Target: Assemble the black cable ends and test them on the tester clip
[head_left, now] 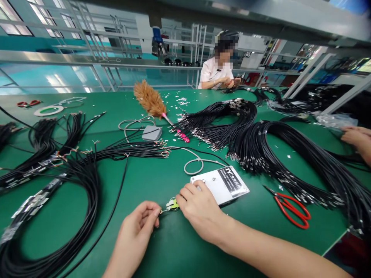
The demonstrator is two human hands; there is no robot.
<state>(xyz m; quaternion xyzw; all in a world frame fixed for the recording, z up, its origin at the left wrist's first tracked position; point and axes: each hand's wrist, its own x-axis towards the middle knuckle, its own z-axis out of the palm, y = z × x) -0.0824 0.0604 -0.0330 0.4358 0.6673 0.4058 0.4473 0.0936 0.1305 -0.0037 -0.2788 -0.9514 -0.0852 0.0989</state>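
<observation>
Both hands [171,216] pinching yellow-green wire end [173,205] beside white box [220,184].

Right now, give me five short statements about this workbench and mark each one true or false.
1. The left hand pinches a thin wire end near a small yellow-green piece. True.
2. The right hand rests on a blue box. False: it touches a white box with a black label.
3. Red scissors lie on the green table right of the white box. True.
4. The feather duster has a green handle. False: the handle is pink.
5. A person in a white top sits at the far side. True.
</observation>
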